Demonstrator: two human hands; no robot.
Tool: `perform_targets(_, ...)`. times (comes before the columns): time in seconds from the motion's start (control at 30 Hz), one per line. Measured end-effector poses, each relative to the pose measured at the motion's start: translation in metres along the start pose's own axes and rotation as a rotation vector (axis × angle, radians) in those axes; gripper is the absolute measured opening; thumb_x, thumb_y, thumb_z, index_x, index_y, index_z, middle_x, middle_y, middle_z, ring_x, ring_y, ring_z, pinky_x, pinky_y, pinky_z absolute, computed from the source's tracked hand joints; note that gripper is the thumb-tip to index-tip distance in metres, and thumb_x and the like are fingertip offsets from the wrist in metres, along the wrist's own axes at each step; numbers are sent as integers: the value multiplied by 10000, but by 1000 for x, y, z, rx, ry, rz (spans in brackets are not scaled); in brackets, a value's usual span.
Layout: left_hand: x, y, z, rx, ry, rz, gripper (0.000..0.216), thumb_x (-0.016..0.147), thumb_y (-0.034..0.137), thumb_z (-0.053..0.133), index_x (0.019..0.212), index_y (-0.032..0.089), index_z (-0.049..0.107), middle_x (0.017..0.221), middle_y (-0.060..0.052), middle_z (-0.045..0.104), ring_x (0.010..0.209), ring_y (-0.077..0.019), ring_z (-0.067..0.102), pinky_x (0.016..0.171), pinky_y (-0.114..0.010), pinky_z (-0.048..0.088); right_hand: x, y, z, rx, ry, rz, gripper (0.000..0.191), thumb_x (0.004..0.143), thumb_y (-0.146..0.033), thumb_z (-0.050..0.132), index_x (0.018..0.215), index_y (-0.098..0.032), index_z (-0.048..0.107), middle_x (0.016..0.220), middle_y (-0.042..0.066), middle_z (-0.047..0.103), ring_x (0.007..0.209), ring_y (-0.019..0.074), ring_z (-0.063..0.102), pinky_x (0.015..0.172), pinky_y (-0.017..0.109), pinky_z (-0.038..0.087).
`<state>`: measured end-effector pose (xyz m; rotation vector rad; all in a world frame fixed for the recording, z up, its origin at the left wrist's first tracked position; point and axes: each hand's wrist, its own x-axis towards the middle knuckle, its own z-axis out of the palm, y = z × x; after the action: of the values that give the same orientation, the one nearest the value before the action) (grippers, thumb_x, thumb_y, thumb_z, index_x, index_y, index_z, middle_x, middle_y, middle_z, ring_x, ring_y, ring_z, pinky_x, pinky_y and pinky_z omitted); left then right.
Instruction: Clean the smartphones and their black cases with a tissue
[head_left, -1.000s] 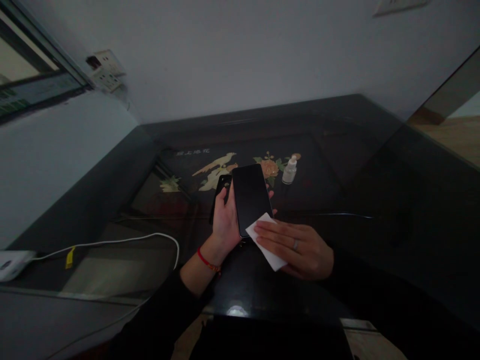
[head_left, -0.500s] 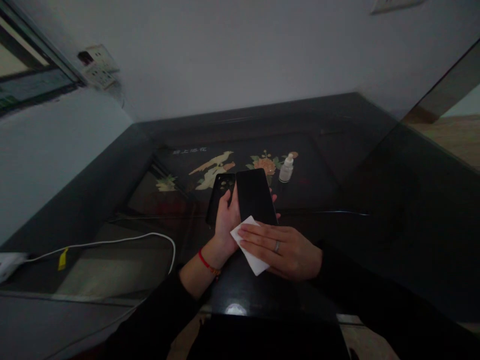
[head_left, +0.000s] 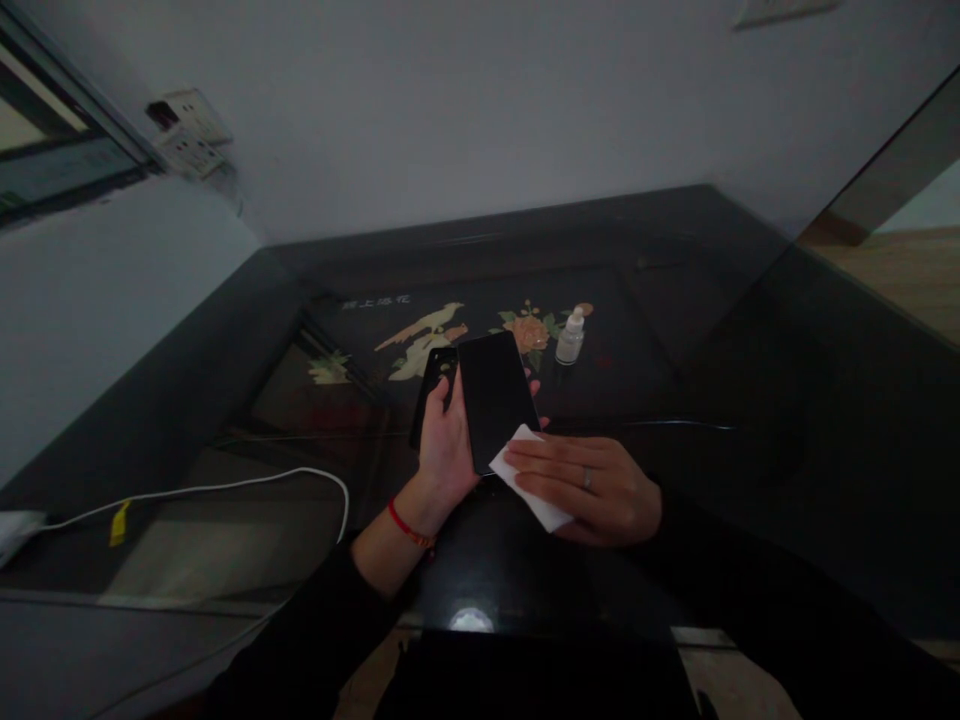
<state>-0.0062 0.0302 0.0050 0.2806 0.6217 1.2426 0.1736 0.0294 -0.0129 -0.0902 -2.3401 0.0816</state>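
Observation:
My left hand (head_left: 444, 450) grips a black phone (head_left: 495, 398) from beneath, its dark screen facing up above the table. My right hand (head_left: 589, 487) presses a folded white wipe (head_left: 529, 490) against the phone's lower right corner, fingers held flat together on top of the wipe. A red string bracelet circles my left wrist and a ring sits on my right hand. A black phone case (head_left: 430, 385) lies on the table just left of the phone, partly hidden by my left hand.
A small white dropper bottle (head_left: 570, 338) stands beyond the phone on the dark lacquered table (head_left: 712, 400) with a bird and flower inlay. A white cable (head_left: 225, 488) runs along the left. Wall sockets (head_left: 184, 135) sit at the upper left.
My right hand slid the wipe left across the phone's lower end, then back right to the lower right corner. The phone shifted slightly in my left hand.

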Motion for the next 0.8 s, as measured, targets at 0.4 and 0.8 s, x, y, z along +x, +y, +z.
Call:
perform_targets(0.4,-6,-12,2,11,-31,-166,540,961,440,257,1488,321,273,1385,-41,540,1233,-258,529,1079,-457,339,3,13,0,-113,60,284,375,927,-98,404,1283,-72,517,1290,201,600,1314,226,468,1048,426,470)
perform_targets(0.8,-7,-19,-8,36,-168,-379,593,947,560,266,1460,279,361,1032,-51,704,836,-181,671,888,-335,457,6,-9,2,-13,-42,-29,355,968,-193,368,1143,12,599,1197,204,658,1269,264,516,1027,399,495)
